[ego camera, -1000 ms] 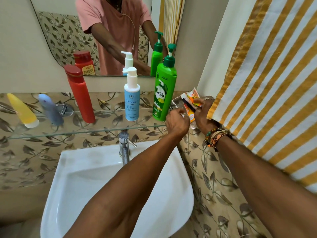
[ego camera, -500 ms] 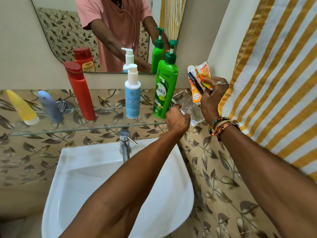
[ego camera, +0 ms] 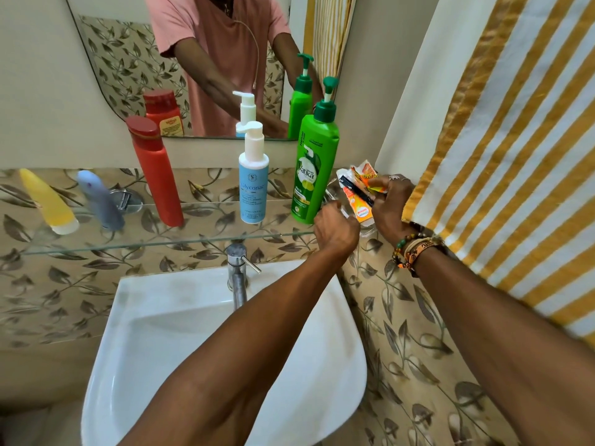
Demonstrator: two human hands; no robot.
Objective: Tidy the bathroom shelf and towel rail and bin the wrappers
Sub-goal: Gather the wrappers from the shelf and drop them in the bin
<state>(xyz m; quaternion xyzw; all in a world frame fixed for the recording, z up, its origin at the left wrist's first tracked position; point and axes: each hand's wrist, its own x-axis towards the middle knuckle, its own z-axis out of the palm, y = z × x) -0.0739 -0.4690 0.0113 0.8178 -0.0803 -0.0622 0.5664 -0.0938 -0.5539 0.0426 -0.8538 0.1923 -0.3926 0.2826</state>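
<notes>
At the shelf's point(ego camera: 193, 235) right end, both hands meet just beside the green pump bottle point(ego camera: 314, 169). Right hand point(ego camera: 391, 201) grasps a bunch of wrappers point(ego camera: 357, 201), orange and white sachets, pinched between thumb and fingers and held just above the shelf end. Beaded bracelets point(ego camera: 415, 249) on that wrist. Left hand point(ego camera: 336, 226) is curled, knuckles up, at a clear plastic wrapper point(ego camera: 333, 191) lying on the shelf end. Fingertips hidden, so cannot tell if it has hold of the plastic. Standing on the glass shelf, left of the green bottle: blue pump bottle point(ego camera: 253, 188), then red bottle point(ego camera: 157, 175), well apart. Further left, grey tube point(ego camera: 99, 201) and yellow tube point(ego camera: 48, 201), both cap down and tilted. Tap point(ego camera: 236, 268) and white sink point(ego camera: 193, 333) below the shelf. Striped towel point(ego camera: 515, 156) hangs at right, touching the right hand's back. Mirror point(ego camera: 128, 59) above the shelf.
</notes>
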